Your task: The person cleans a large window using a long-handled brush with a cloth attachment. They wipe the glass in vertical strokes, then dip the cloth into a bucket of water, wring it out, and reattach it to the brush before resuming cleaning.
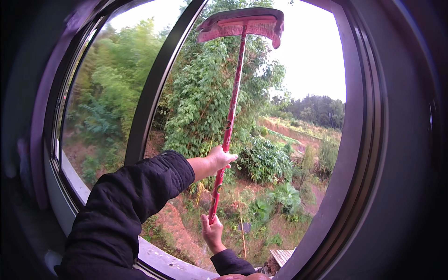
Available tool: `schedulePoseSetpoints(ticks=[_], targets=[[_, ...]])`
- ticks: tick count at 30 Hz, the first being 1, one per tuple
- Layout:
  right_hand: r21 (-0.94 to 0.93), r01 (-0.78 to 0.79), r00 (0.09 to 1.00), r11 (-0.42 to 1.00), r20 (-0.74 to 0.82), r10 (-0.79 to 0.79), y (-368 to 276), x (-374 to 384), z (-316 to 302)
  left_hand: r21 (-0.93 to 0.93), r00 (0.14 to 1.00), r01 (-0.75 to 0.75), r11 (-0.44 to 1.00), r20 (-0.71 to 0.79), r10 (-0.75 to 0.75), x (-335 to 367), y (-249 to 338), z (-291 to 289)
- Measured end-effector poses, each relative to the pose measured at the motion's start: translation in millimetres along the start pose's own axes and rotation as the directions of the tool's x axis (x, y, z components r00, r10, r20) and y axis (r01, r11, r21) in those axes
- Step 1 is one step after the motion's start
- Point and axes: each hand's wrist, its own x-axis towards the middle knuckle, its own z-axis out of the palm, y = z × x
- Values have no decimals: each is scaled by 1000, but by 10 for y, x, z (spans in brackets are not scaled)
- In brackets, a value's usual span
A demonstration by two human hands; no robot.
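Observation:
Through the window opening, both my hands hold a mop with a long red patterned pole (233,105). Its wide head, covered in pinkish-red cloth (242,27), is raised at the top of the view, with one end of the cloth hanging down. My left hand (219,158), at the end of a black quilted sleeve, is closed round the middle of the pole. Lower down, my right hand (213,234) grips the pole near its bottom end. The pole leans slightly to the right toward the top. Whether the mop head touches any surface, I cannot tell.
A dark upright window frame (161,84) stands left of the pole, beside a glass pane (107,93). The sill (170,265) runs below my arms, and a track-lined frame (368,154) curves along the right. Outside are trees, sloping ground and a roof edge (282,255).

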Motion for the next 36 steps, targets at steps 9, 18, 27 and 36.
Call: schedulePoseSetpoints(ticks=[9, 18, 27, 36], targets=[[510, -272, 948, 816, 286, 138, 227, -76, -140, -371, 967, 217, 903, 205, -148, -135, 11, 21], [531, -581, 784, 616, 569, 249, -308, 14, -300, -273, 858, 242, 931, 508, -74, -121, 197, -126], [519, -375, 917, 768, 328, 226, -460, 428, -395, -154, 936, -97, 983, 322, 143, -195, 639, 137], [434, -146, 982, 889, 170, 78, -656, 1343, -356, 559, 912, -396, 729, 146, 384, -817, 955, -236]])
